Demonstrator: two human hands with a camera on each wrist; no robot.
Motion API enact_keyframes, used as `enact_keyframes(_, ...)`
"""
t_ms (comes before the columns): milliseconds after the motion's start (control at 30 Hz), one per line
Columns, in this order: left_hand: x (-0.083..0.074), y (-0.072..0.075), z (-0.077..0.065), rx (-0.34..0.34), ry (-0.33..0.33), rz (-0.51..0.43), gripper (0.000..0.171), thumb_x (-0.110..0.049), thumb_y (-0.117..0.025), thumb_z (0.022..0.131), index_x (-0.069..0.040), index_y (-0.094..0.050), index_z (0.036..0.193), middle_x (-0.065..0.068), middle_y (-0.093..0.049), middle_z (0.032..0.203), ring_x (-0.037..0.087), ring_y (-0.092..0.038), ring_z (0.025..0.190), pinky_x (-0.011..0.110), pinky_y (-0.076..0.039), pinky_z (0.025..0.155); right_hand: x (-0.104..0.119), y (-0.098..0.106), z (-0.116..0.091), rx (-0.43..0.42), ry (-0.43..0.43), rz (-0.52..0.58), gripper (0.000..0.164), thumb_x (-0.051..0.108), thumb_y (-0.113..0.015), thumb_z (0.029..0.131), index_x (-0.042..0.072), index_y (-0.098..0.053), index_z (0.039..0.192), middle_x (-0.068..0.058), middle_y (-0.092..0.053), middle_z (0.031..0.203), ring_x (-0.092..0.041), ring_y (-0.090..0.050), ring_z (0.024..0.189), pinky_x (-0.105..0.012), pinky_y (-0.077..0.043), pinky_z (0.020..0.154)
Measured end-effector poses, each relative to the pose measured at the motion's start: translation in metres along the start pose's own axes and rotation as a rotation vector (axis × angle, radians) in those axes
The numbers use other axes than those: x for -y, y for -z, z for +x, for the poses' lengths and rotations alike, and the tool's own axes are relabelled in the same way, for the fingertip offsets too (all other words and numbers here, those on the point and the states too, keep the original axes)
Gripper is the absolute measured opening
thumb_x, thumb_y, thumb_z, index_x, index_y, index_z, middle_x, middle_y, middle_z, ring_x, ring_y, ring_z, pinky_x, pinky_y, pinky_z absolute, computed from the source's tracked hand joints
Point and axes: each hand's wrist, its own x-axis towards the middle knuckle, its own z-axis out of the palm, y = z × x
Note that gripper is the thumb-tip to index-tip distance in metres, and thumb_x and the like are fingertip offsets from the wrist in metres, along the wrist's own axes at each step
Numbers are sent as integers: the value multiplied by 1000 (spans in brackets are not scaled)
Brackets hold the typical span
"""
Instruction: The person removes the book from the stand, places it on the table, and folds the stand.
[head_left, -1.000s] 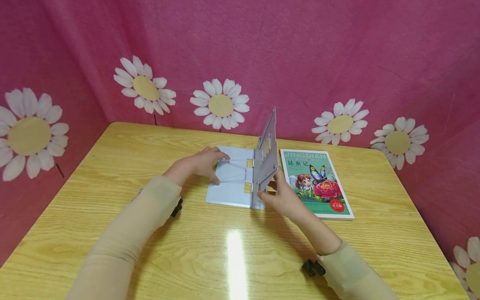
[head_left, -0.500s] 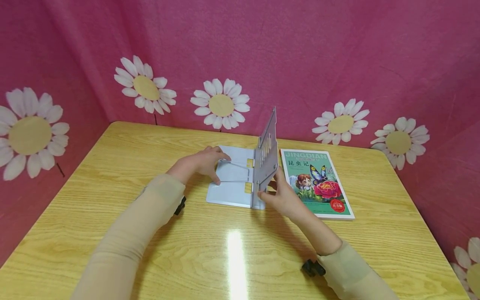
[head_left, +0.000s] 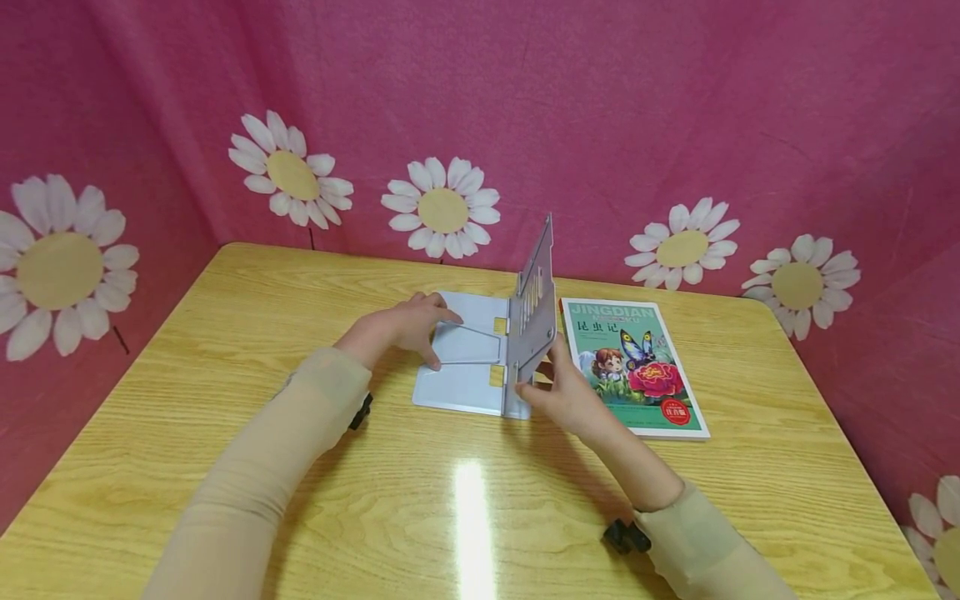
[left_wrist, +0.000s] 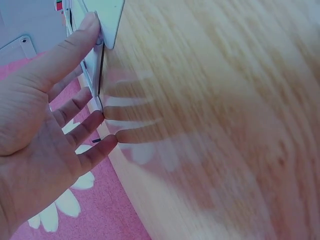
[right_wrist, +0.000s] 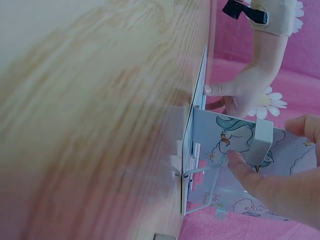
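A pale metal book stand (head_left: 457, 387) stands half folded on the table, its base plate flat and its hinged panel (head_left: 536, 300) upright. My left hand (head_left: 408, 325) is at the base's left side, thumb and index finger spanning the thin wire support (head_left: 472, 363) lying over the plate. In the left wrist view, the thumb (left_wrist: 75, 42) presses near the plate's edge and the other fingers reach toward the tabletop. My right hand (head_left: 566, 400) grips the panel's lower near corner. The right wrist view shows its unicorn print and a page clip (right_wrist: 262, 140) beside my fingers.
A green-covered book (head_left: 637, 375) with a butterfly and a red flower lies flat right of the stand, partly behind my right hand. Under everything is a glossy wooden table (head_left: 375, 517). A pink cloth (head_left: 562, 108) with daisies encloses its back and sides.
The wire support over the base has shifted and now lies lower against the plate. My left hand has moved very slightly right. My right hand and the upright panel hold still.
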Motion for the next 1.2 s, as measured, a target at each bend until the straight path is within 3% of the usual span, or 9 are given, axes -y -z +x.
enact_keyframes(467,-4,0,1,26,9,17,78,-34,-80,74,-27,-43,142,6,-35,139,24,-29,123,40,-38,103,0,2,0,1,18,-27,87,-2,-58,86,20,-2,149,-23,-17,150,-46,-33,132,-53,-40,100)
enact_keyframes(633,-2,0,1,19,-10,6,84,-35,-80,74,-19,-39,145,11,-36,140,26,-30,124,41,-37,105,0,1,0,3,14,-18,86,-2,-58,86,20,-4,149,-23,-18,151,-46,-33,132,-52,-40,101)
enact_keyframes(833,6,-2,-2,-46,-46,-41,87,-30,-80,75,-10,-35,146,16,-38,141,30,-35,127,42,-33,109,1,-1,1,10,21,-12,87,-3,-58,86,20,-3,149,-22,-18,151,-46,-32,132,-52,-40,101)
enact_keyframes(1200,20,-1,-23,-208,-12,-180,72,-19,-71,85,-6,-34,146,19,-39,142,35,-36,131,48,-32,109,4,-3,6,19,28,-34,83,-2,-59,85,12,-9,149,-25,-25,147,-44,-38,130,-51,-41,100)
